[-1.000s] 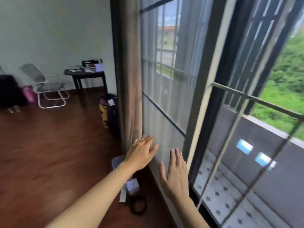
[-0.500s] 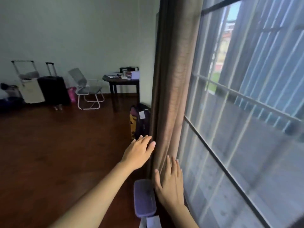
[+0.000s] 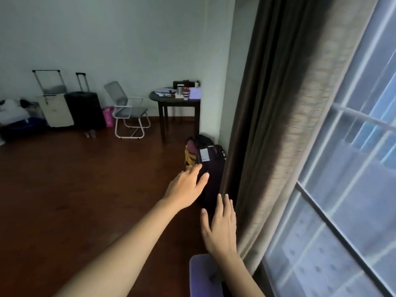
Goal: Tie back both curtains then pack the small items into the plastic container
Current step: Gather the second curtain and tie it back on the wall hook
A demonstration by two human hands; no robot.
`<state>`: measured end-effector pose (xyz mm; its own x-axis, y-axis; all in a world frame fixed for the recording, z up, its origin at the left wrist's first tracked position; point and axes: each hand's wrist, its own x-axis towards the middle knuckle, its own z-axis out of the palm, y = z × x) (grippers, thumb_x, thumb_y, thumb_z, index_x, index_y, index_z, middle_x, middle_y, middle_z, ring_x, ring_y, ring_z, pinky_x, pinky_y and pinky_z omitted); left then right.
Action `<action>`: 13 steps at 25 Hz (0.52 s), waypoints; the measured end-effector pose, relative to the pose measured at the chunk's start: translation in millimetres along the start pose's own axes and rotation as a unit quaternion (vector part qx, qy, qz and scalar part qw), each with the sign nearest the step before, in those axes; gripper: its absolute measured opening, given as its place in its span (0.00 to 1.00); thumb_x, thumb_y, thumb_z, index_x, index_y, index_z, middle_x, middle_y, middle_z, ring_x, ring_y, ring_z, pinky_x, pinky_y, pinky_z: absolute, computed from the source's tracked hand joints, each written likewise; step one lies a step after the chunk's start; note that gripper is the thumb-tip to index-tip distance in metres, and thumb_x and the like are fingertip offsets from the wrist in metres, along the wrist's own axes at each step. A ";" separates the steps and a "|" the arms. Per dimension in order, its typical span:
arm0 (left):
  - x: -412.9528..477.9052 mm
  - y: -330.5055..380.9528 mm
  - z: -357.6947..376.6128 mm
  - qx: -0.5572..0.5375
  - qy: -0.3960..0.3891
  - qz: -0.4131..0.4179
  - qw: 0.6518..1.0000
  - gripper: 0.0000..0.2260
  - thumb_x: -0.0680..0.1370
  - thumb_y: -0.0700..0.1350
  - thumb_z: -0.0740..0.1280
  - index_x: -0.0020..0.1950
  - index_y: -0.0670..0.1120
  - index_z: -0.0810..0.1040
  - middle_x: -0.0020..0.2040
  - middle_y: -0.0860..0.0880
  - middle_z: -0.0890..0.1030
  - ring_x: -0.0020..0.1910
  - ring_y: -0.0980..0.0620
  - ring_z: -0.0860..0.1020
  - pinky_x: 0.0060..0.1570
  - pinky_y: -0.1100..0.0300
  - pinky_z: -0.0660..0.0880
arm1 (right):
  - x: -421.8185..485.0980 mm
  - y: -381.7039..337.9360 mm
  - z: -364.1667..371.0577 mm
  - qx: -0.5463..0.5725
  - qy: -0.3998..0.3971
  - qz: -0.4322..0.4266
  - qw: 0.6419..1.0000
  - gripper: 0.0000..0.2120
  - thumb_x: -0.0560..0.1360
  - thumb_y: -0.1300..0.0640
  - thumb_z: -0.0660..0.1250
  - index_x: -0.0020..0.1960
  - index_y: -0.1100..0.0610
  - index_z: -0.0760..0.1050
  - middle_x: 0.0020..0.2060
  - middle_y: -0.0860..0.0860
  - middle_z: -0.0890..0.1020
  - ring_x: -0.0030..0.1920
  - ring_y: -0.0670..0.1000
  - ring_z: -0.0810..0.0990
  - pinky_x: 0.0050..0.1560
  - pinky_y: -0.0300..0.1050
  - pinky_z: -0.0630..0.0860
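Two empty hands, left (image 3: 186, 188) & right (image 3: 221, 228), by one curtain (image 3: 285, 129).

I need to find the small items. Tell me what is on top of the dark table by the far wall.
The dark table holds papers, a white cup, a dark red cup, a pale purple box and something black behind. Anything behind those is hidden.

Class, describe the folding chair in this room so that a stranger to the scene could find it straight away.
Start at the pale back wall and look along the dark wooden floor at its foot. Between the black upright suitcase and the dark round-topped side table stands the grey-seated folding chair. It alone has a thin white tubular frame and a tilted grey backrest.
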<state>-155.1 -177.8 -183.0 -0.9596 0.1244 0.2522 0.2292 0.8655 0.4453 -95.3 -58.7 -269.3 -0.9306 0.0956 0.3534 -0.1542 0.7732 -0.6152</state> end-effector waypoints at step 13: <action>242.6 -74.3 -20.1 -0.090 -0.084 0.212 0.969 0.27 0.80 0.58 0.52 0.76 0.47 0.56 0.73 0.46 0.66 0.69 0.46 0.69 0.63 0.53 0.69 | 210.9 -39.6 64.6 0.000 0.221 0.154 0.963 0.20 0.76 0.52 0.64 0.66 0.58 0.70 0.73 0.57 0.60 0.74 0.56 0.59 0.68 0.43 0.57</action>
<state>-401.7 -221.7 -137.7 -0.7821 0.5410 0.3091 0.6195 0.6222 0.4786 -306.9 -109.7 -215.9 -0.7000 0.5784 0.4189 0.1068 0.6647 -0.7394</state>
